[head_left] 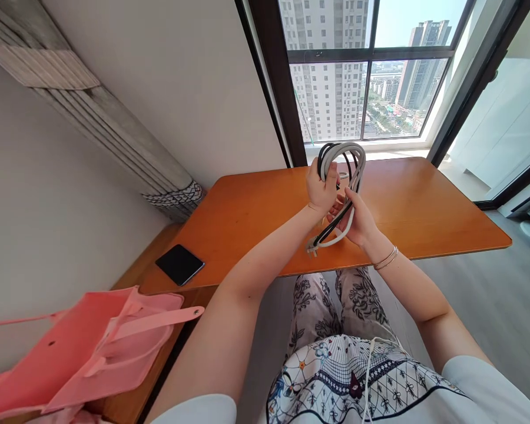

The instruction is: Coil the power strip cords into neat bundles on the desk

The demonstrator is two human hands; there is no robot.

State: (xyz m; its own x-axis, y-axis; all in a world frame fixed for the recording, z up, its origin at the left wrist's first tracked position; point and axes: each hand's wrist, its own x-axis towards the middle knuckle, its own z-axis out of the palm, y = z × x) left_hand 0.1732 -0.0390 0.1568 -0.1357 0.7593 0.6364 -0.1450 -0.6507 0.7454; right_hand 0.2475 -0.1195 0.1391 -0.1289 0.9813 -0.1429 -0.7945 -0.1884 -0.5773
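A coiled bundle of grey, white and black cables (351,154) is held upright above the orange wooden table (256,212). My left hand (320,189) is closed round the left side of the coil. Just below and to the right, my right hand (357,221) is closed on the lower strands. A plug end (312,249) hangs from the bottom of the bundle, near the table's front edge.
A dark phone (179,264) lies on a lower wooden surface at the left. A pink bag (83,353) with long handles sits at the lower left. Folded curtain fabric (115,132) runs along the wall. A big window (366,70) is behind the table.
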